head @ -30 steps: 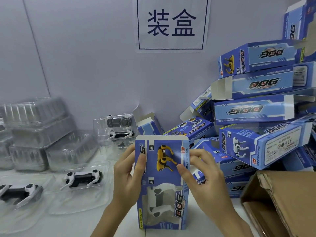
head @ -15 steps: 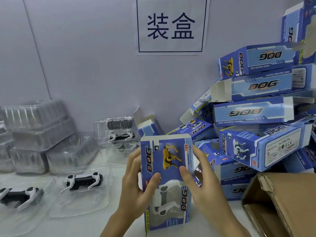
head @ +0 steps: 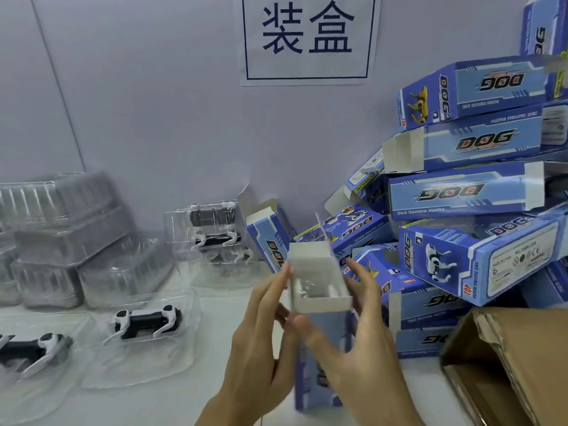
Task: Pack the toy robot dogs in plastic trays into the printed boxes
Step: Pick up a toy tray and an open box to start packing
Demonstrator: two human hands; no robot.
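Head view: your left hand [head: 258, 342] and right hand [head: 359, 339] hold the box [head: 319, 348] upright on the table [head: 184, 404], fingers [head: 362, 281] spread along its sides (top open, tray inside). Two dogs [head: 144, 321] in trays lie left.

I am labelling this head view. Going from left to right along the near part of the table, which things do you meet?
Toy robot dog in a clear tray → second toy dog in its tray → left hand → open printed box → right hand → brown cardboard carton.
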